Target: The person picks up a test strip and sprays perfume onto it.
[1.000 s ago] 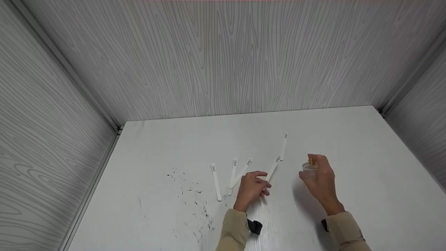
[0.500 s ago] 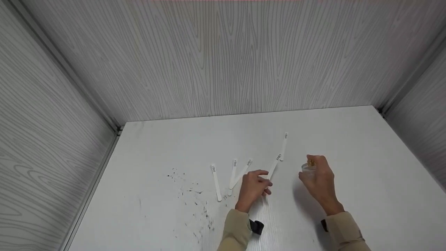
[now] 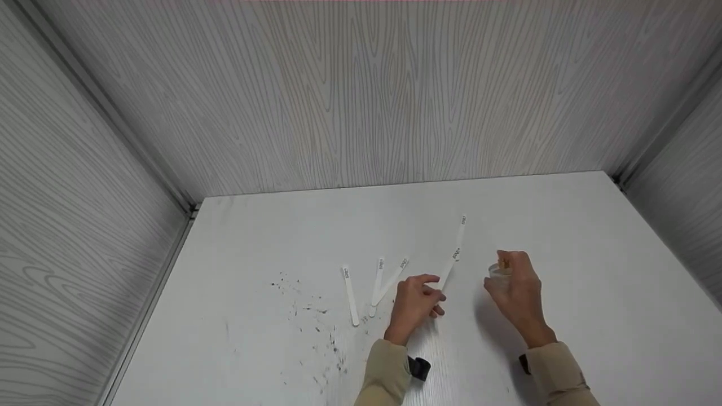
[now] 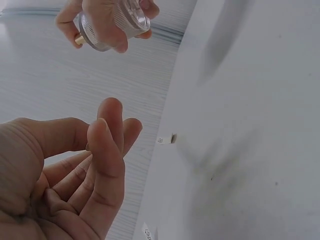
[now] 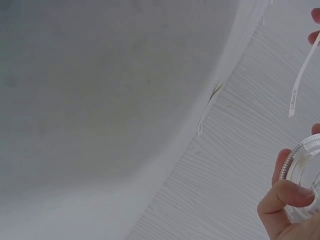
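My left hand [image 3: 414, 304] pinches a white paper test strip [image 5: 298, 85] between thumb and finger, its printed end pointing away from me. In the left wrist view the left hand [image 4: 75, 175] hides most of that strip. My right hand [image 3: 519, 296] grips a clear ribbed glass spray bottle [image 4: 122, 22] with a gold nozzle [image 3: 503, 263]. The index finger lies on top of the nozzle. Held above the table, the bottle stands to the right of the strip, apart from it. In the right wrist view only part of the right hand [image 5: 285, 205] shows.
Several printed white strips lie on the white table [image 3: 254, 237]. A single strip [image 3: 350, 296] is left of two crossed strips [image 3: 377, 282]; another strip [image 3: 461, 234] lies farther back. Dark specks [image 3: 316, 327] mark the table's left part. Wood-grain panels [image 3: 361, 96] surround the table.
My left hand has shifted slightly right with its strip, whose printed end now overlaps the far strip in the head view. The right hand and bottle have barely moved.
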`<state>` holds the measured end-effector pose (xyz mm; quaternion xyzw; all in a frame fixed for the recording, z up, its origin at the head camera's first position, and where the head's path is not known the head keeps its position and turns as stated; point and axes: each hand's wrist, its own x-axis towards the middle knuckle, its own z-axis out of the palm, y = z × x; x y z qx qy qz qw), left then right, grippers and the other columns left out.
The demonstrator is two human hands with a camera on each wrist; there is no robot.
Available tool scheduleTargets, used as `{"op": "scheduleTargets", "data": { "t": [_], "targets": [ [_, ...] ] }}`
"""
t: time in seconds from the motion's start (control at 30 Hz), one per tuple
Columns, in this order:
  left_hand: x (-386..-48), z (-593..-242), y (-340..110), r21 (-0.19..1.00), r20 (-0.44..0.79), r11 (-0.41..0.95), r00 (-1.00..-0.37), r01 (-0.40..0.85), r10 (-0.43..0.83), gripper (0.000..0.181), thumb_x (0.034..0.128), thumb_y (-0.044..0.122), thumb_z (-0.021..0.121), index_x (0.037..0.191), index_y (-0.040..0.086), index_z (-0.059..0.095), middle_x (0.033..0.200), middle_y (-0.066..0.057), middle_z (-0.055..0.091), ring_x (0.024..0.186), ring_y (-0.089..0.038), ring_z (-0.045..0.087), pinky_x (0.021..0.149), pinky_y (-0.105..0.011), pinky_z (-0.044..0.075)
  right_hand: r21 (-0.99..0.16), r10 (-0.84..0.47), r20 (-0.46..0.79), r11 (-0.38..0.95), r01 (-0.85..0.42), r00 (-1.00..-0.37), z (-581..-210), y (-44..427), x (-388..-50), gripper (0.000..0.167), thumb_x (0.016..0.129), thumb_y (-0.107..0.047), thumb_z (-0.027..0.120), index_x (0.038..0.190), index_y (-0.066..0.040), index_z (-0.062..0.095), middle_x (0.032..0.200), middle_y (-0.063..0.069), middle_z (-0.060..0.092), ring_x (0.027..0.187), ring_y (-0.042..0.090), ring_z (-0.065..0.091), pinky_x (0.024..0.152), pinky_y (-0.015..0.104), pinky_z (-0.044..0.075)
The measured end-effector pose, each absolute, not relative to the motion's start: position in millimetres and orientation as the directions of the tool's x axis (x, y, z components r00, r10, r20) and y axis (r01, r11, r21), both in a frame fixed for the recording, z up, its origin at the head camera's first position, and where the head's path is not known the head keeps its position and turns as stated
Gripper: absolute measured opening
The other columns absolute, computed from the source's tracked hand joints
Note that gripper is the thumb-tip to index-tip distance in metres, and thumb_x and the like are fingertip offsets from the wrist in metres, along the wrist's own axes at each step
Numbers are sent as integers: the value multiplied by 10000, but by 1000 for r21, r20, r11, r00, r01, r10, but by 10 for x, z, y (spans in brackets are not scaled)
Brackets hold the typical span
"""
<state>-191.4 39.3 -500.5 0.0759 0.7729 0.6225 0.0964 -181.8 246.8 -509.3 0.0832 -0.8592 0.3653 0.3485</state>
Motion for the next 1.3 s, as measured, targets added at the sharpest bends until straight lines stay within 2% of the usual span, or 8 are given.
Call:
{"op": "scheduleTargets", "data": {
  "t": [0.4,0.9,1.07,1.3],
  "targets": [
    [-1915,-5012,396,973,-45,232,-969,14,244,321,925,-50,662,1245,-82,656,794,-49,742,522,-132,672,500,-222,550,-573,119,659,719,-393,-743,-5096,2479,-1823,478,695,172,675,1144,69,549,1015,218,566,899,394,602,691,582,504],
    [-1945,-5014,413,983,-49,182,-967,-3,249,341,917,-65,647,1256,-96,644,797,-63,744,516,-136,673,489,-219,546,-549,108,685,727,-413,-720,-5088,2499,-1833,478,696,195,682,1134,80,531,1018,252,557,879,426,607,663,609,519],
    [-1933,-5020,401,984,-41,177,-967,4,253,330,917,-66,649,1246,-98,645,796,-68,742,519,-142,674,490,-215,546,-566,122,672,721,-400,-731,-5106,2493,-1827,466,700,185,678,1132,82,536,1025,249,568,870,422,607,652,598,514],
    [-1934,-5029,395,985,-43,174,-965,2,257,331,921,-61,645,1249,-103,641,796,-62,742,521,-129,672,494,-213,548,-571,153,686,719,-396,-711,-5087,2476,-1831,461,689,196,687,1118,100,548,1019,256,567,873,409,602,668,593,501]
  ]
}}
